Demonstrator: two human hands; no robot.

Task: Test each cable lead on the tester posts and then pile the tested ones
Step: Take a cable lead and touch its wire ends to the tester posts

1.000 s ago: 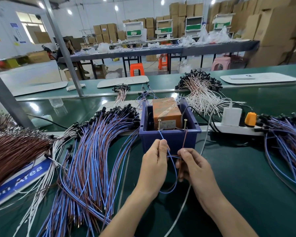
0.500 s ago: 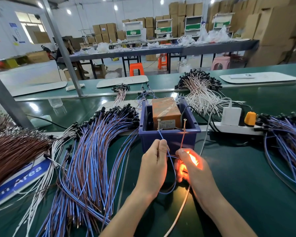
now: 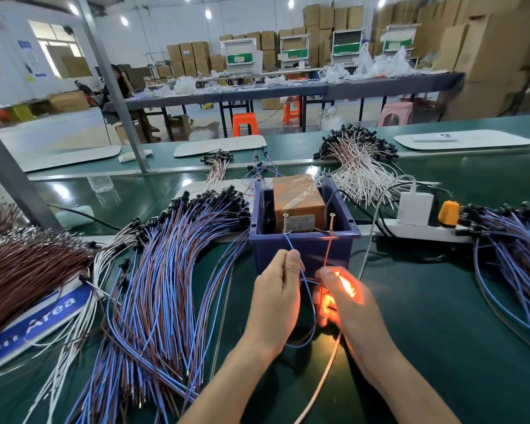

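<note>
- Head view: my left hand (image 3: 277, 298) pinches the blue wire (image 3: 291, 244) of the cable lead (image 3: 310, 319) between thumb and forefinger, with the other fingers curled in.
- My right hand (image 3: 349, 304) pinches the brown wire (image 3: 327, 252) and is curled around an orange glow (image 3: 331, 301). The glow is probably the lead's lamp end, though my fingers hide it.
- The slack of the lead hangs in a loop between my two hands, just above the tabletop (image 3: 441, 316).
- The blue wire runs up to the left post (image 3: 285, 223) and the brown wire to the right post (image 3: 332, 223). Each tip seems to touch its post.
- Both posts stand upright at the front of a blue bin (image 3: 266, 249), which holds a taped orange box (image 3: 297, 197).
- To my left a large pile of blue and brown leads (image 3: 166, 286) fans out across the tabletop, and a brown bundle (image 3: 19, 270) lies beyond it.
- A heap of white leads (image 3: 358, 169) lies behind the bin.
- To my right sits a power strip (image 3: 423, 231) with a white charger (image 3: 415, 208) and an orange plug (image 3: 448, 211), and another bunch of leads (image 3: 514, 240) lies beside it.
</note>
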